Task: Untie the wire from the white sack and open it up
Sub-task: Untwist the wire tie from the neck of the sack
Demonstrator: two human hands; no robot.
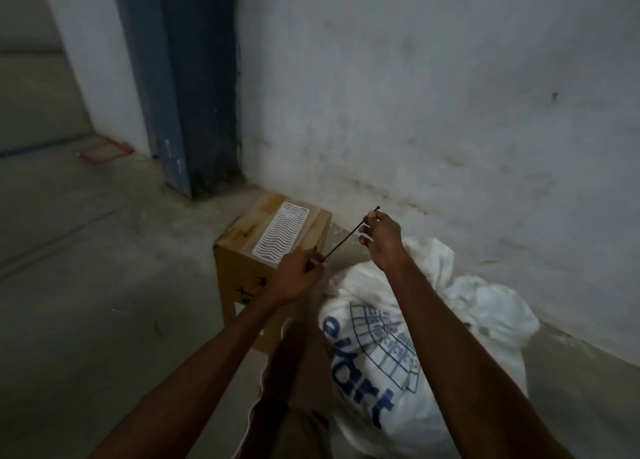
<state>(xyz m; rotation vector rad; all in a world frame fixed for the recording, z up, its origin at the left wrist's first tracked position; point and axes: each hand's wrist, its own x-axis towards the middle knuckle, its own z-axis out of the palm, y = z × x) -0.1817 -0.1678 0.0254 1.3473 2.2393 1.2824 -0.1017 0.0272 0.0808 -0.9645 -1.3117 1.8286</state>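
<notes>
A white sack (388,365) with blue print stands on the floor against the wall, its top bunched and crumpled toward the right. A thin dark wire (346,238) is stretched straight in the air above the sack's top, clear of the cloth. My left hand (298,280) pinches the wire's lower end. My right hand (381,237) pinches its upper end near the tip. Both forearms reach in from the bottom of the view and hide part of the sack.
A cardboard box (242,275) stands just left of the sack, with a white wavy plastic grille (281,234) lying on top. A grey wall (450,112) rises behind, a dark door frame (194,95) at its left. Bare concrete floor (86,285) spreads left.
</notes>
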